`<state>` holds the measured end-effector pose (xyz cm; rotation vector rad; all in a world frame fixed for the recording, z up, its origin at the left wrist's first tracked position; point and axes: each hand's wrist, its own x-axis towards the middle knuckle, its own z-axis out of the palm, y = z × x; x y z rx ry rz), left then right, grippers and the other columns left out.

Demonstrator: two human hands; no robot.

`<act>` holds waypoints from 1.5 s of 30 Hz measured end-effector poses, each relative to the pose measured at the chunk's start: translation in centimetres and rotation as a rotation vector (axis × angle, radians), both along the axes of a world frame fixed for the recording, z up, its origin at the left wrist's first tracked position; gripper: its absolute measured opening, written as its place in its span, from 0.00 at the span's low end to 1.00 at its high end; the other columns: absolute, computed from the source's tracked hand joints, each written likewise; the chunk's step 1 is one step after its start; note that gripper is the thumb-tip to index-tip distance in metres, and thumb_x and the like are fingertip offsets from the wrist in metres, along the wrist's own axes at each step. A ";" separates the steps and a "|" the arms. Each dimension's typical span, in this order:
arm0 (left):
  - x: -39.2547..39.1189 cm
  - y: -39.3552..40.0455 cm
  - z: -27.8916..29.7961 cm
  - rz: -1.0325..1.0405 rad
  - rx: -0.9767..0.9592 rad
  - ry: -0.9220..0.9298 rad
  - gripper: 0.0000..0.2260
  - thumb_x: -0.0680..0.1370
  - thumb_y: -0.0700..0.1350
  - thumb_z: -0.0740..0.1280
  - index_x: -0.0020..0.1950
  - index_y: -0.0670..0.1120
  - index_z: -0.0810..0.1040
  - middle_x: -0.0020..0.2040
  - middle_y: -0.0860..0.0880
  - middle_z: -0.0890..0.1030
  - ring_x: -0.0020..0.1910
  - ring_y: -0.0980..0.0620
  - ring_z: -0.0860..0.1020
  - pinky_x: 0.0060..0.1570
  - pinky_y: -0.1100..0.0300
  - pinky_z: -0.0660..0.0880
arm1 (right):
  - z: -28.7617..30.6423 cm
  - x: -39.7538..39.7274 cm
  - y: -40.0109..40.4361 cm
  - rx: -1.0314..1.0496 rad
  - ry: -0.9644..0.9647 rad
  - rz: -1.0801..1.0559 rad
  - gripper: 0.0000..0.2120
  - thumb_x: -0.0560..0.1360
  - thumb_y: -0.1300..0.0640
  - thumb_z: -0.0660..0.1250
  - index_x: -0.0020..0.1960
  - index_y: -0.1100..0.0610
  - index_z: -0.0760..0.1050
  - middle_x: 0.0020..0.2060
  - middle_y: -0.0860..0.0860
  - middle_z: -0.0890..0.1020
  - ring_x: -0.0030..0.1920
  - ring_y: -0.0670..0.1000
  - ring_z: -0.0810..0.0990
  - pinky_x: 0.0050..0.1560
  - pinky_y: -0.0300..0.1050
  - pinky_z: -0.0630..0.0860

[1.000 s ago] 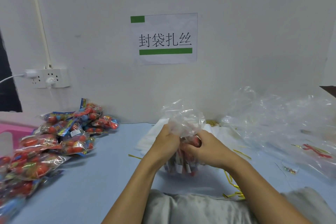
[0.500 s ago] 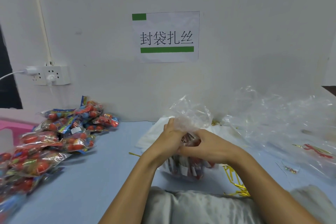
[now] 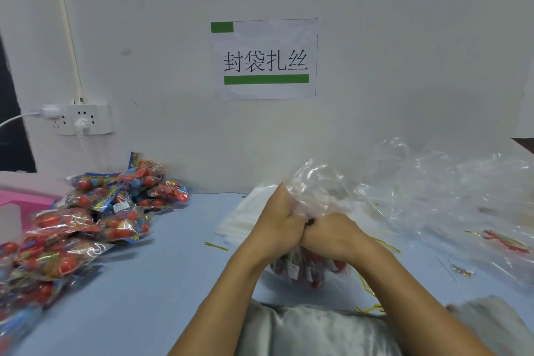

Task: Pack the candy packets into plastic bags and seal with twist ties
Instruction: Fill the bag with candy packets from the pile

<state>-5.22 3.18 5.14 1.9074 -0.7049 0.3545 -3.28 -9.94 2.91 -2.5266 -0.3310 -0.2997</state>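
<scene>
Progress looks like partway through one bag, with plenty more to go. A clear plastic bag (image 3: 310, 266) already stuffed with red candy packets sits on the table (image 3: 161, 283) near the middle, right in front of the person, and both hands are bunched together at its neck. The left hand (image 3: 278, 225) has its fingers curled round the gathered top, and the right hand (image 3: 336, 235) is curled tight against it on the same neck, so both have a closed grip on the bag. I can't tell if a twist tie is already in there, since the fingers hide it. So filling seems done for this one and sealing is the bit in hand. On the left there's a big heap of loose candy packets (image 3: 95, 220) still to be packed, glossy crinkly wrappers with round red and blue balls inside. Thin gold twist ties (image 3: 216, 246) lie scattered on the pale blue table, wiry and bent, more of them near the right forearm. Far right is a pile of empty plastic bags (image 3: 450, 193), thin, see-through, and all crumpled and floppy. A flat white stack of something (image 3: 242, 217) lies just behind the hands; can't say what.
</scene>
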 end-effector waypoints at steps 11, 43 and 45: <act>0.5 0.2 -0.4 0.191 -0.188 0.195 0.25 0.70 0.48 0.60 0.67 0.54 0.75 0.61 0.48 0.80 0.61 0.49 0.78 0.64 0.49 0.75 | 0.6 -1.3 1.3 0.310 0.073 0.029 0.16 0.71 0.57 0.61 0.25 0.52 0.68 0.20 0.42 0.70 0.29 0.47 0.69 0.36 0.43 0.67; -0.1 -1.1 -0.8 0.103 0.079 0.109 0.18 0.73 0.42 0.53 0.48 0.65 0.73 0.53 0.57 0.80 0.52 0.67 0.77 0.47 0.79 0.70 | 0.5 -1.8 1.2 0.156 0.168 0.143 0.19 0.81 0.69 0.61 0.37 0.50 0.68 0.35 0.46 0.70 0.43 0.46 0.71 0.41 0.30 0.69; 0.1 -1.0 -1.0 0.105 0.087 0.106 0.19 0.73 0.42 0.53 0.48 0.64 0.75 0.52 0.57 0.80 0.51 0.68 0.77 0.46 0.79 0.71 | 0.4 -1.7 1.4 0.147 0.134 0.133 0.15 0.80 0.69 0.60 0.38 0.55 0.72 0.34 0.46 0.70 0.39 0.44 0.70 0.39 0.32 0.68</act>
